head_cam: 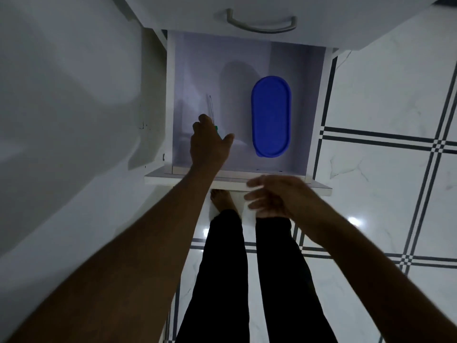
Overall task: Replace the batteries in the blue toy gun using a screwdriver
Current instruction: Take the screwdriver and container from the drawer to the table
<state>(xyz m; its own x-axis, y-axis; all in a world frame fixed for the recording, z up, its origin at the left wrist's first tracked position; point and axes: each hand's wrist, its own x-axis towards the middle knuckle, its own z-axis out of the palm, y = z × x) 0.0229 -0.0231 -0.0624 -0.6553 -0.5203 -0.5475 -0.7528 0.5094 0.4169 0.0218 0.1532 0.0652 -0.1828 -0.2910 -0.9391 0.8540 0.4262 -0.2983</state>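
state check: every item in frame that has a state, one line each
drawer: pulled open
upper drawer: shut
screwdriver: in the open drawer, shaft showing, handle under the left hand
left hand: inside the drawer, fingers curled at the screwdriver handle; grip not clear
right hand: open, empty, over the drawer front
blue container: lid on, lying in the drawer

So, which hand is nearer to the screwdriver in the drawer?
The left hand is nearer: it is inside the open drawer, on the screwdriver handle. The right hand is outside, by the drawer's front edge, apart from it.
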